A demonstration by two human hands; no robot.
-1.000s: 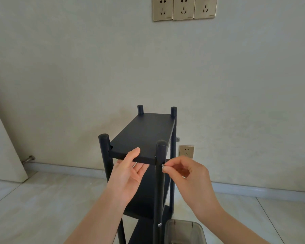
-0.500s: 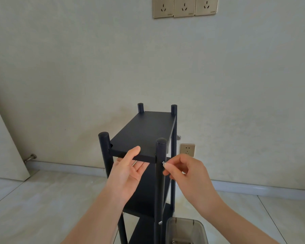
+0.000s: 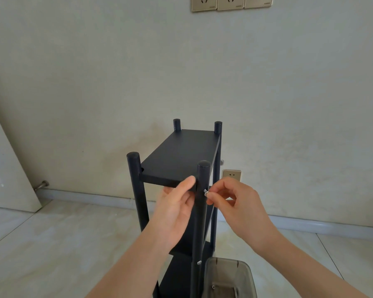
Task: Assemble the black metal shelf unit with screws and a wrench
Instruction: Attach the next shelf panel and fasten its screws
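Note:
The black metal shelf unit [image 3: 181,155] stands upright in the middle, its top panel between four round posts. My left hand [image 3: 174,209] grips the top panel's near edge beside the near right post [image 3: 203,175], thumb on top and fingers underneath. My right hand [image 3: 235,203] pinches a small silver screw [image 3: 205,192] against the right side of that post, just below the top panel. Another screw [image 3: 199,262] sits lower on the same post. No wrench is visible.
A translucent grey plastic box [image 3: 228,278] with small parts sits at the bottom right, close to the shelf. The wall stands right behind, with a low socket [image 3: 231,175] and sockets [image 3: 230,2] high up. A white door [image 3: 7,168] is at the left.
My left hand slid right along the panel's front edge toward the near right post. My right hand stays at the post with the screw, fingers turned slightly.

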